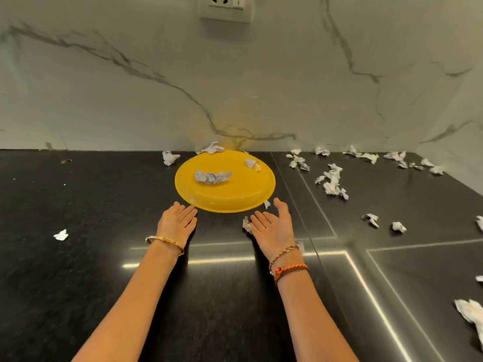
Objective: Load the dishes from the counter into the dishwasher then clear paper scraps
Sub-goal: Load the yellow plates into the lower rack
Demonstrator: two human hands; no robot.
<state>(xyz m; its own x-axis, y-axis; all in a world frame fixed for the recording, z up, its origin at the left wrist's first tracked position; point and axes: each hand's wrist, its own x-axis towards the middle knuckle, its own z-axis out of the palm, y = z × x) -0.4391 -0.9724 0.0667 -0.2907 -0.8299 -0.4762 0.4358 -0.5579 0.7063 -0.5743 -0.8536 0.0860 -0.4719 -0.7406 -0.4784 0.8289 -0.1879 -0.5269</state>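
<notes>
Yellow plate (224,190) sitting on black table (78,205) w/ paper scraps (213,176) on it, left hand (177,223) & right hand (274,228) hovering near its front rim, both grips wide, palms up, holding nothing

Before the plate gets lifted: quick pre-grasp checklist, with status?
1. Left hand free: ok, open, palm up, holding nothing.
2. Right hand free: ok, open, near side of the plate.
3. Yellow plate reachable: ok, flat on the counter, just beyond the fingertips.
4. Plate surface clear: not ok, crumpled paper scrap and a smaller scrap lie on it.
5. Grip path clear: not ok, loose scrap by the near rim.
6. Dishwasher ready: cannot tell, out of view.
</notes>
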